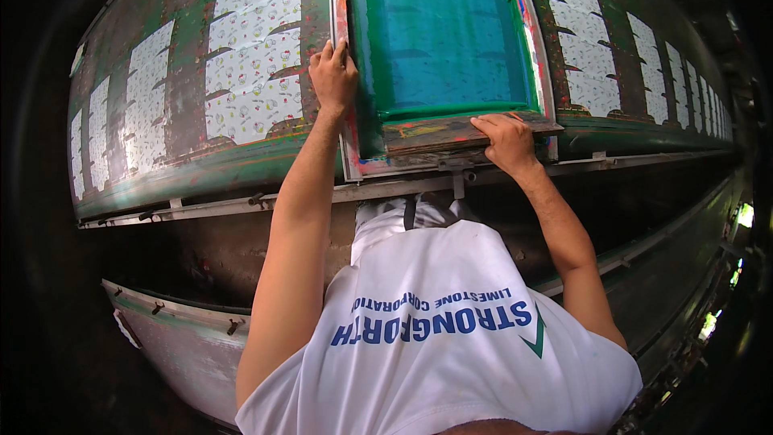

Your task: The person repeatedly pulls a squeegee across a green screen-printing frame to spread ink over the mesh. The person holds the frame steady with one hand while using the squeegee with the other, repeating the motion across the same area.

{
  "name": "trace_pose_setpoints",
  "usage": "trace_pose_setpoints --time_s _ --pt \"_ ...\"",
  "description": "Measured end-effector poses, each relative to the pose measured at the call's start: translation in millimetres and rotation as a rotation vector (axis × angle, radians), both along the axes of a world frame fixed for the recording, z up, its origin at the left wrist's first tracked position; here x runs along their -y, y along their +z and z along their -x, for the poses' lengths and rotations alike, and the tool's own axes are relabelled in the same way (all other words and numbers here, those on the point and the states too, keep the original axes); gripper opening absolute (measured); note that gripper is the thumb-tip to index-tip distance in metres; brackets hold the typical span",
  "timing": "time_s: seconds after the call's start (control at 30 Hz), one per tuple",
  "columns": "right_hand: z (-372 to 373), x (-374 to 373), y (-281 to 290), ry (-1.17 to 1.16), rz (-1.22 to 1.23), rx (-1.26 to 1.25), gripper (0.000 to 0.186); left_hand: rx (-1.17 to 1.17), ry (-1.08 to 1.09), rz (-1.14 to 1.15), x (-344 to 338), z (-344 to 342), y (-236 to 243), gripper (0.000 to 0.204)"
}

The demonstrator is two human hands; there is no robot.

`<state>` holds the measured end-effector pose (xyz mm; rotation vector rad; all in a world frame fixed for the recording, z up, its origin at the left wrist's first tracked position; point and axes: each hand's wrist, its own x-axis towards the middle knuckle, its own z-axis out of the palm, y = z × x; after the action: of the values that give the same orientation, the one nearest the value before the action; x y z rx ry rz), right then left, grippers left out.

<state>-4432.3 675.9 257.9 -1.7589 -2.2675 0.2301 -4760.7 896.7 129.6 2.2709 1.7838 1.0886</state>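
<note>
A screen-printing frame (533, 32) lies on the long table in front of me, its blue-green mesh (447, 40) showing pale pieces faintly beneath. My left hand (332, 80) is closed on the frame's left rail, fingers curled over the edge. Across the near end of the mesh sits a paint-stained wooden squeegee (431, 136). My right hand (510, 143) grips its right part, with the index finger stretched along the top. Wet green ink (459, 112) lines the squeegee's far side and the mesh borders. The squeegee's blade is hidden.
Printed white fabric pieces (254, 60) lie in columns left of the frame, and more fabric pieces (581, 48) continue to the right. A metal rail (211, 211) with small pegs runs along the table's near edge. Behind me stands another long table (181, 354), across a narrow aisle.
</note>
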Motion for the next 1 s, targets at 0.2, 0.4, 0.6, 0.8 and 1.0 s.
trace_pose_setpoints --time_s 0.2,0.4,0.6,0.8,1.0 --pt "-0.4 -1.1 13.5 -0.009 -0.076 0.011 0.047 -0.003 -0.005 0.004 -0.3 -0.6 1.0 0.037" --pt "3.4 -12.4 -18.2 -0.052 -0.03 0.017 0.054 0.04 -0.026 0.05 0.2 0.9 2.6 0.037" --pt "1.2 -67.1 -33.7 -0.111 -0.081 0.042 0.057 0.034 -0.029 -0.003 0.4 -0.4 8.7 0.035" --pt "-22.1 -216.4 -40.4 -0.15 -0.114 0.038 0.027 0.032 -0.011 0.07 2.1 -5.3 25.2 0.035" --pt "-51.5 -357.3 -42.2 -0.152 -0.069 0.057 0.025 -0.017 0.012 0.116 2.6 -8.6 28.1 0.035"
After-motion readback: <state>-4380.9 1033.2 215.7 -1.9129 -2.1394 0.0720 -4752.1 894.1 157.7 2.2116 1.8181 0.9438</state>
